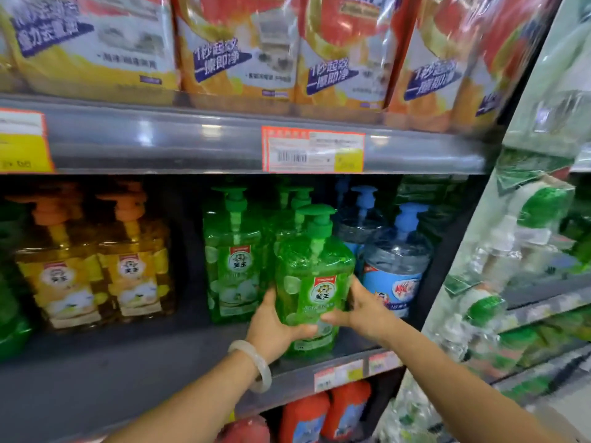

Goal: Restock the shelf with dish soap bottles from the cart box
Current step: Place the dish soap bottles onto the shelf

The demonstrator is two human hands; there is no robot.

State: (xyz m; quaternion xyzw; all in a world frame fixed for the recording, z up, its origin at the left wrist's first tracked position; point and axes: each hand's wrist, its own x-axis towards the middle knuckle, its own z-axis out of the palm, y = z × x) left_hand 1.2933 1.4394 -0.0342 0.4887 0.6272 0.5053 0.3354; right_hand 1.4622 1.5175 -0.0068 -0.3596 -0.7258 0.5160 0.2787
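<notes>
A green dish soap bottle with a green pump stands upright at the front of the grey shelf. My left hand grips its lower left side, thumb across the front. My right hand grips its lower right side. More green pump bottles stand just behind and to the left of it. The cart box is out of view.
Yellow pump bottles stand at the shelf's left, blue ones at its right. Orange refill pouches fill the shelf above; red bottles sit below. A side rack of green packs stands at the right. Bare shelf lies between yellow and green bottles.
</notes>
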